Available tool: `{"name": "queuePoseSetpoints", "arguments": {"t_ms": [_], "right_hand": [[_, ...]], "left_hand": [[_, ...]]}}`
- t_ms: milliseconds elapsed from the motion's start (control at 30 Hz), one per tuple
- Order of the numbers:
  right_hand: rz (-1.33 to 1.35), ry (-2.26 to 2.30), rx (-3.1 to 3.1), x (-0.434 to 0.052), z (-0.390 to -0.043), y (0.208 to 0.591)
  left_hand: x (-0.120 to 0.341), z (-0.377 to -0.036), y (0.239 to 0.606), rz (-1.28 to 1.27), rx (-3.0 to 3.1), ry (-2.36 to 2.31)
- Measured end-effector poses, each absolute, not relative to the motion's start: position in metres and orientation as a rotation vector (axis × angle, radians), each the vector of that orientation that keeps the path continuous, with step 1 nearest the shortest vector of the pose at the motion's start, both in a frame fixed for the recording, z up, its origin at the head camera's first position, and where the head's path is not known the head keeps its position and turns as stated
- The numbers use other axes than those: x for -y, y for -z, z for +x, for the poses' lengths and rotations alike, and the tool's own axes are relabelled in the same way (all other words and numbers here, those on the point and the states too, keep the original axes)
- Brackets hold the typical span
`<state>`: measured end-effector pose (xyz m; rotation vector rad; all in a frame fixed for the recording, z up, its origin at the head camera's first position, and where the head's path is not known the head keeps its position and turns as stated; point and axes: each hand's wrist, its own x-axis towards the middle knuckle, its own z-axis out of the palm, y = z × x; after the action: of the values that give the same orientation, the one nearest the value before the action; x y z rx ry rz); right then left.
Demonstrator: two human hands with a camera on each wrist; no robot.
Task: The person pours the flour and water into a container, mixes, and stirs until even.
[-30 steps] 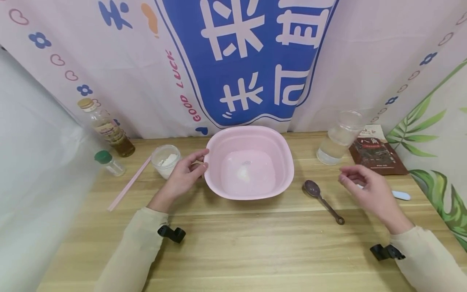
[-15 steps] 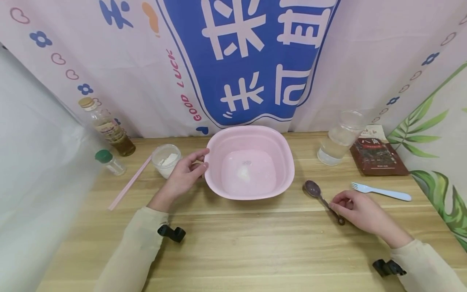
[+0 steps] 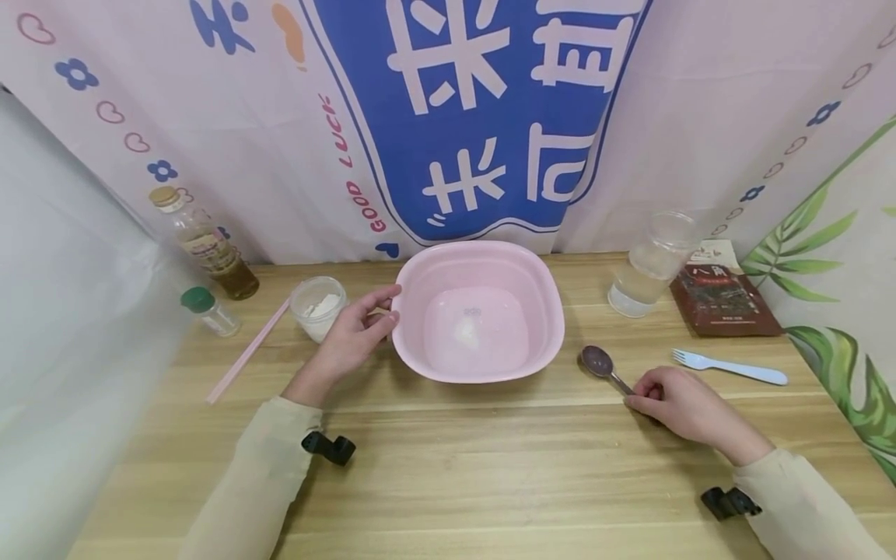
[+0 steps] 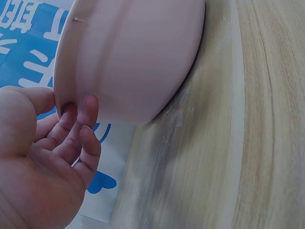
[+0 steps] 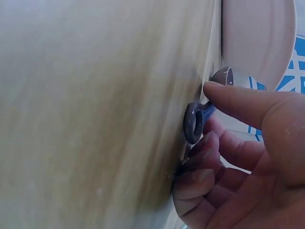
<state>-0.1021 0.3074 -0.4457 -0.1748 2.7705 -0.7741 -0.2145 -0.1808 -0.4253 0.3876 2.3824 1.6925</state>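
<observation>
A pink basin point(image 3: 542, 311) stands mid-table with a little white powder on its floor. My left hand point(image 3: 390, 305) grips its left rim, thumb on top and fingers against the outer wall point(image 4: 143, 57). A brown spoon point(image 3: 598, 362) lies to the right of the basin. My right hand point(image 3: 640, 398) pinches its handle against the table. In the right wrist view the thumb lies over the handle end point(image 5: 194, 125) and the other fingers curl beneath. Only the spoon's bowl and a short piece of handle show in the head view.
A clear cup of water point(image 3: 651, 264), a brown packet point(image 3: 721, 292) and a pale blue fork point(image 3: 731, 367) are at the right. A flour jar point(image 3: 318, 307), pink stick point(image 3: 248, 350), green-capped jar point(image 3: 208, 309) and oil bottle point(image 3: 203, 245) are at the left.
My right hand came down from above the fork to the spoon's handle and closed on it. The spoon's bowl shifted slightly. My left hand stayed on the basin's rim.
</observation>
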Motion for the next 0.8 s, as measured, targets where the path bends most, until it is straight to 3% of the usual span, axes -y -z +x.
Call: {"name": "queuePoseSetpoints", "arguments": {"t_ms": [333, 800], "right_hand": [[-0.236, 0.915, -2.715, -0.313, -0.104, 0.451], [-0.166, 1.201, -2.639, -0.312, -0.106, 0.426]], "left_hand": [[0.181, -0.216, 0.426, 0.387, -2.387, -1.682], [0.181, -0.215, 0.425, 0.371, -2.376, -1.688]]}}
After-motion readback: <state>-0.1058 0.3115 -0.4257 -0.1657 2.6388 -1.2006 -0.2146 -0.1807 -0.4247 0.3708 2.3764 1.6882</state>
